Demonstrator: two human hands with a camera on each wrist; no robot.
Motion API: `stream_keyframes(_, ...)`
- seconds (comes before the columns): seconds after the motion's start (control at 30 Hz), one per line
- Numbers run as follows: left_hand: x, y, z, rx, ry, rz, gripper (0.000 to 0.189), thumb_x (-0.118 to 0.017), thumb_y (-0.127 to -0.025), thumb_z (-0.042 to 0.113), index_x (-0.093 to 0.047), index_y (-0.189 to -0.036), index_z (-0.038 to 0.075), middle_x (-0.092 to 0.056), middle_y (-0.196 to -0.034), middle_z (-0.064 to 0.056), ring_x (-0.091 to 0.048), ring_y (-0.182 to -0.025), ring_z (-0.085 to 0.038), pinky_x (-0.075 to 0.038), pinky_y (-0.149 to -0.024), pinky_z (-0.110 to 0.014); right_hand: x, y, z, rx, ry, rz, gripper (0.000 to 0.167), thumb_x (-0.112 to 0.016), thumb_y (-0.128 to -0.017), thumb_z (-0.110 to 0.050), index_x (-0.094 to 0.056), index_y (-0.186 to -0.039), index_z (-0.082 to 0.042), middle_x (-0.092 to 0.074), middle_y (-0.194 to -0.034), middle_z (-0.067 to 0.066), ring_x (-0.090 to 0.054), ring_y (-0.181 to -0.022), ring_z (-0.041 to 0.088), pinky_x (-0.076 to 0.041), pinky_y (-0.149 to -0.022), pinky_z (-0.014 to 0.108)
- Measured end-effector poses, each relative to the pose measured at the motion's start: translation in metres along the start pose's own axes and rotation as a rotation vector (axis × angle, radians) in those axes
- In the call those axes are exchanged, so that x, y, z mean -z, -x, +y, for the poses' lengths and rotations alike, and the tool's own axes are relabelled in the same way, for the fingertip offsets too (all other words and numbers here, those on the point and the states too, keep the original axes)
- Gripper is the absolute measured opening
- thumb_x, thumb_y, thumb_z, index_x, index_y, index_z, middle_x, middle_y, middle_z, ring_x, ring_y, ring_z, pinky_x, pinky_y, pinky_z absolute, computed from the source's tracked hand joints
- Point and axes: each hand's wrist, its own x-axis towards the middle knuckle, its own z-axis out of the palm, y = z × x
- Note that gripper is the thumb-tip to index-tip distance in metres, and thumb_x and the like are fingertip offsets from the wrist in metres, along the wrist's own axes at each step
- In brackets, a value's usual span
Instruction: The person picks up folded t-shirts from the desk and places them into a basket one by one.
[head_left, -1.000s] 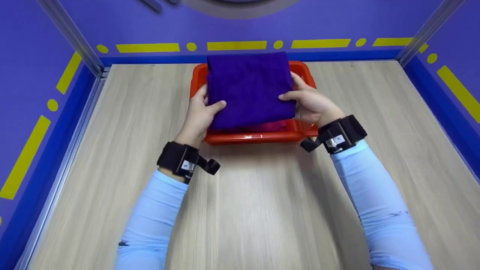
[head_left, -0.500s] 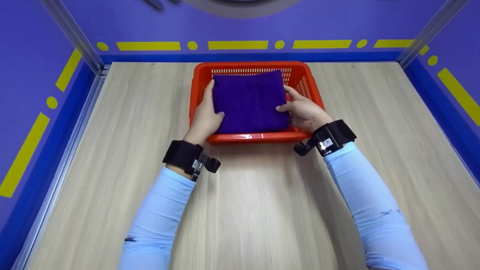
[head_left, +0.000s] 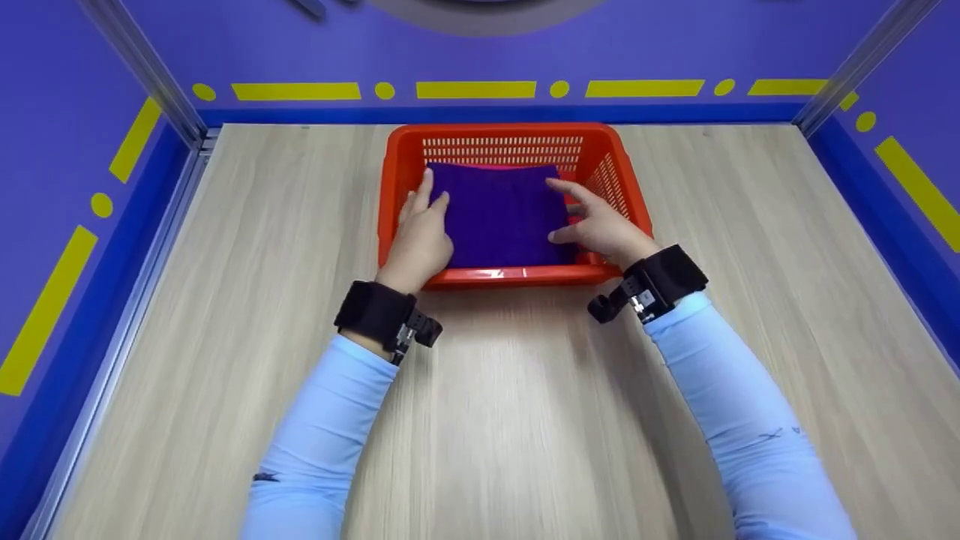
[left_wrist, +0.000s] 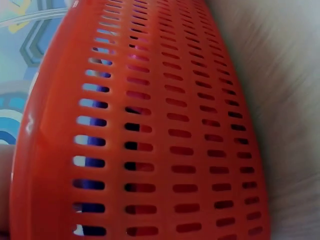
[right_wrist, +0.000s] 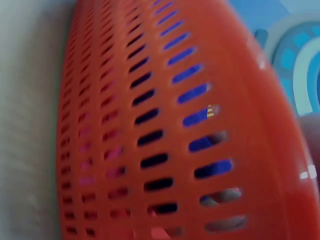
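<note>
A folded purple cloth (head_left: 502, 217) lies in the red plastic basket (head_left: 495, 277), with a strip of pink cloth (head_left: 491, 166) showing along its far edge. My left hand (head_left: 418, 236) reaches over the near left rim, its fingers stretched along the cloth's left edge. At the opposite side my right hand (head_left: 606, 229) has its thumb and fingers spread at the cloth's right edge. Both wrist views are filled mostly by the basket's slotted walls; purple shows through the slots in the left wrist view and in the right.
The basket stands on a wood-grain table (head_left: 495, 405) near the blue-purple back wall (head_left: 480, 60), which has yellow markings. Side walls (head_left: 915, 135) and metal frame posts enclose the table at left and right.
The purple cloth has come down into the basket from above it and moved nearer. Both hands have lowered with it, and their fingers have loosened from its edges.
</note>
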Motion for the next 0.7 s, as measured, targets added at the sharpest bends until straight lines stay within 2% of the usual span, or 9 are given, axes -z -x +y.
stream_keyframes(0.1, -0.001, -0.003, 0.001, -0.003, -0.063, -0.061, 0.062, -0.045, -0.094, -0.007, -0.033, -0.154, -0.006, -0.010, -0.168, -0.017, -0.009, -0.154, -0.038, -0.004, -0.126, -0.041, -0.001, 0.002, -0.001, 0.042, 0.225, -0.033, 0.081, -0.077, -0.089, -0.009, -0.037, -0.158, -0.022, -0.030, -0.162, 0.013, -0.030, -0.146, 0.030, -0.029, -0.120, 0.048)
stream_keyframes(0.17, -0.001, -0.005, 0.001, 0.008, -0.106, -0.104, 0.060, -0.046, -0.096, -0.002, -0.030, -0.154, -0.009, -0.013, -0.166, -0.023, -0.009, -0.154, -0.036, -0.001, -0.126, -0.039, -0.003, 0.002, -0.001, 0.045, 0.340, -0.057, 0.082, -0.081, -0.088, -0.018, -0.038, -0.158, -0.017, -0.024, -0.166, 0.012, -0.024, -0.150, 0.031, -0.020, -0.123, 0.048)
stream_keyframes(0.23, -0.002, -0.006, 0.002, 0.028, -0.146, -0.142, 0.060, -0.045, -0.099, 0.004, -0.026, -0.154, -0.011, -0.012, -0.164, -0.026, -0.010, -0.154, -0.035, 0.000, -0.126, -0.040, -0.004, 0.002, -0.001, 0.027, 0.411, -0.078, 0.085, -0.081, -0.087, -0.025, -0.037, -0.158, -0.014, -0.019, -0.168, 0.012, -0.020, -0.152, 0.032, -0.016, -0.124, 0.049)
stream_keyframes(0.4, -0.002, -0.008, 0.003, 0.075, -0.194, -0.241, 0.063, -0.042, -0.102, 0.010, -0.017, -0.155, -0.012, -0.006, -0.164, -0.030, -0.007, -0.154, -0.038, -0.002, -0.126, -0.040, -0.005, -0.001, 0.002, -0.004, 0.490, -0.108, 0.086, -0.081, -0.088, -0.030, -0.035, -0.158, -0.011, -0.012, -0.169, 0.014, -0.012, -0.154, 0.033, -0.012, -0.125, 0.048)
stream_keyframes(0.57, -0.001, -0.010, 0.005, 0.130, -0.127, -0.312, 0.066, -0.040, -0.100, 0.003, -0.010, -0.158, -0.008, 0.004, -0.165, -0.028, -0.002, -0.153, -0.042, -0.005, -0.125, -0.043, -0.005, -0.002, 0.003, -0.017, 0.563, -0.112, 0.086, -0.080, -0.088, -0.034, -0.036, -0.158, -0.012, -0.011, -0.169, 0.016, -0.011, -0.154, 0.036, -0.012, -0.124, 0.051)
stream_keyframes(0.7, 0.000, -0.013, 0.003, 0.155, -0.093, -0.345, 0.067, -0.038, -0.100, -0.001, -0.008, -0.159, -0.005, 0.007, -0.166, -0.025, -0.002, -0.153, -0.043, -0.009, -0.125, -0.045, -0.006, -0.002, 0.002, -0.028, 0.576, -0.097, 0.086, -0.081, -0.087, -0.033, -0.037, -0.158, -0.013, -0.019, -0.166, 0.019, -0.019, -0.152, 0.037, -0.017, -0.123, 0.050)
